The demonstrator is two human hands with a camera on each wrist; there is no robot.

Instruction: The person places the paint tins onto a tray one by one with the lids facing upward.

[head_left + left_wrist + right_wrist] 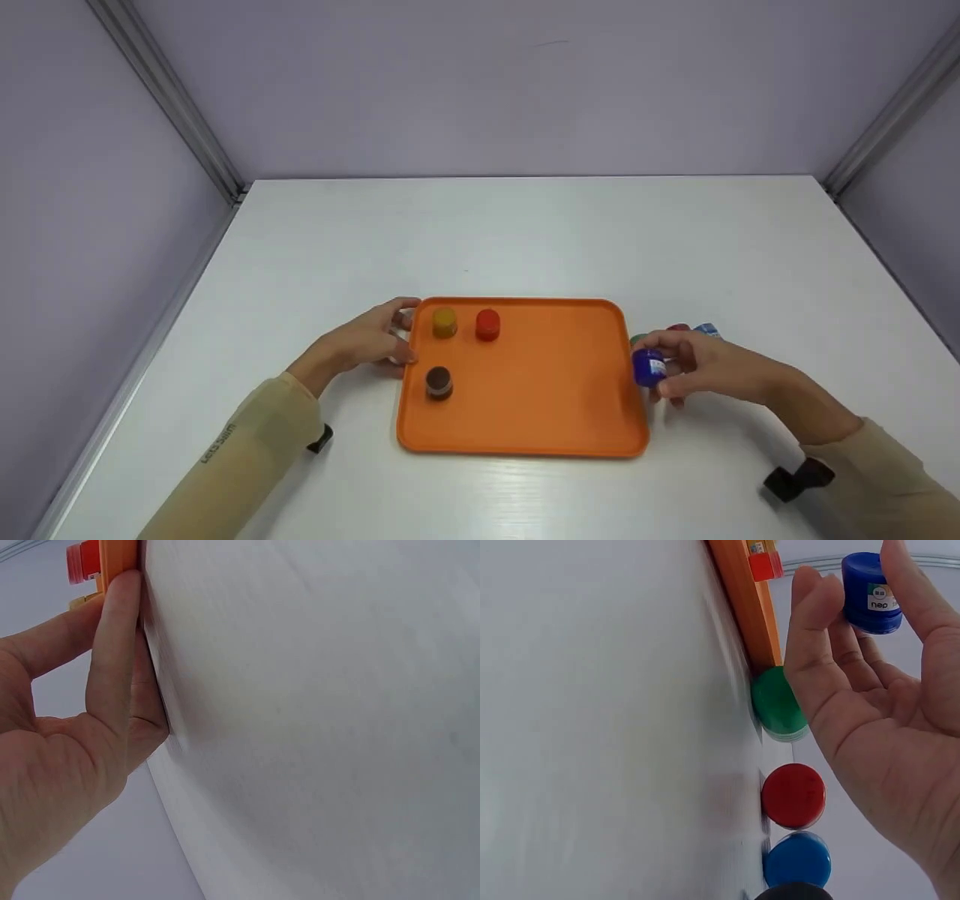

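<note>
Your right hand (697,367) pinches the small dark-blue plastic jar (648,367) at the right rim of the flat orange plastic tray (525,420), lifted off the white counter (525,232). Your left hand (367,341) rests relaxed against the tray's left rim, grasping nothing, which steadies the tray.

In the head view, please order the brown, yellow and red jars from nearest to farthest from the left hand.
1. Yellow jar, tray's far left corner, beside the left hand.
2. Brown jar, near left; nearly equal with yellow.
3. Red jar, right of yellow.

A white tabletop (525,232) fills the booth. Plain pale lilac walls (480,82) close it in on three sides. Grey metal rails (169,101) run down the corners.
</note>
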